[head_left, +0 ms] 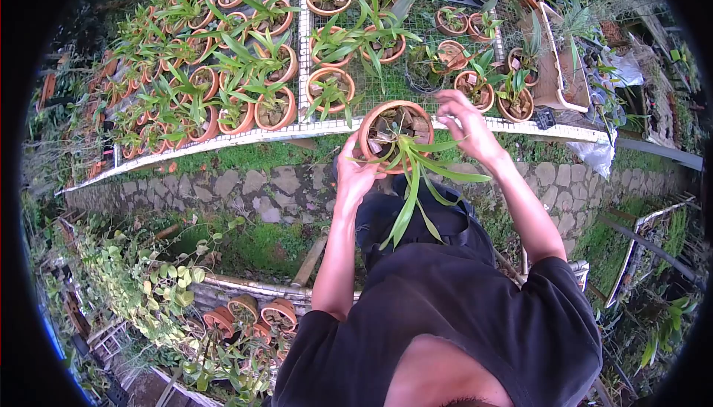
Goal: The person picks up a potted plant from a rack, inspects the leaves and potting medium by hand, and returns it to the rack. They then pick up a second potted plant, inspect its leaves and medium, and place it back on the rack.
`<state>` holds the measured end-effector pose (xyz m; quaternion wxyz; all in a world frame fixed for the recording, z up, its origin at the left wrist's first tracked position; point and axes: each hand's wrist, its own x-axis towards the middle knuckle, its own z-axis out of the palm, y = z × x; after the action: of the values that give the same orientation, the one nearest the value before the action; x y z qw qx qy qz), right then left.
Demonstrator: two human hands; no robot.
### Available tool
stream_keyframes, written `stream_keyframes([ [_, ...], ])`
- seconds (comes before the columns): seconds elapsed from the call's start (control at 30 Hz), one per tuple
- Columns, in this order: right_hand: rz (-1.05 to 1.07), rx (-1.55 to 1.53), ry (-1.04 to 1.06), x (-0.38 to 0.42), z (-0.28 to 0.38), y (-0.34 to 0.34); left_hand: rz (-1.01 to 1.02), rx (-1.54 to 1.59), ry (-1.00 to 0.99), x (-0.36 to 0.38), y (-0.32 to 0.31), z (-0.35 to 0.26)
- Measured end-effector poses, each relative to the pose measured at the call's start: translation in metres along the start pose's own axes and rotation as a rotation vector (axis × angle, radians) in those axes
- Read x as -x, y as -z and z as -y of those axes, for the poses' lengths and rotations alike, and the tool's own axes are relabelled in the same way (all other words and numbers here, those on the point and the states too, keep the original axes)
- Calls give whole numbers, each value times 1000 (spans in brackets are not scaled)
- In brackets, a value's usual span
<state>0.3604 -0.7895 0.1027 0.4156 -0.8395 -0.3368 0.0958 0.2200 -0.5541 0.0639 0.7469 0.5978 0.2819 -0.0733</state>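
Note:
In the head view, my left hand [355, 175] is wrapped round the left side of a round terracotta pot [364, 137], its fingers partly hidden behind the wall. Brownish chunks [420, 126] fill the pot. A strappy-leaved green plant [413, 160], orchid-like, grows from it, its long leaves hanging toward my body. Beside the pot's right rim is my right hand [469, 126], raised with bent fingers apart and nothing visible between them. Just beyond that hand stand a small potted plant [475, 89] and a dark round wire-like item [425, 80].
A mesh-topped bench [303, 50] with a white edge carries many potted plants [275, 106]. At its right lies a cardboard box [561, 73]. Below runs a stone path [260, 191]. Behind me are leafy plants [171, 281] and more terracotta pots [278, 314].

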Motion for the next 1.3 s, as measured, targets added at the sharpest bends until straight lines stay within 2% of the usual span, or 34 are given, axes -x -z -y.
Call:
stream_keyframes([
  [0.13, -10, 31, -144, 16, -3, 24, -33, -8, -4, 1, 0, -2],
  [0.37, -45, -299, -337, 26, -13, 20, -11, 16, -5, -3, -4, -9],
  [0.6, -12, -543, -423, 31, -29, 16, -16, 8, -34, -1, -3, -9],
  [0.8, 4, -556, -493, 30, -21, 20, -17, -21, -32, -1, 3, -3],
  [0.9, -27, -572, -496, 31, -23, 17, -12, -9, -74, -2, 5, 3],
  [1.0, 89, 34, -282, 34, -16, 27, -5, -14, -76, 0, 5, -2],
  [1.1, 261, 492, -338, 35, 5, 39, -20, 3, -75, 4, 4, -7],
  [1.13, 199, 335, -321, 30, 11, 40, -28, 1, -72, 4, 4, -8],
  [1.23, 52, 114, -168, 9, 28, 32, -29, -20, -89, 5, 0, -10],
  [1.3, 66, 111, -67, -5, 38, 26, -17, -21, -122, 5, -2, -5],
])
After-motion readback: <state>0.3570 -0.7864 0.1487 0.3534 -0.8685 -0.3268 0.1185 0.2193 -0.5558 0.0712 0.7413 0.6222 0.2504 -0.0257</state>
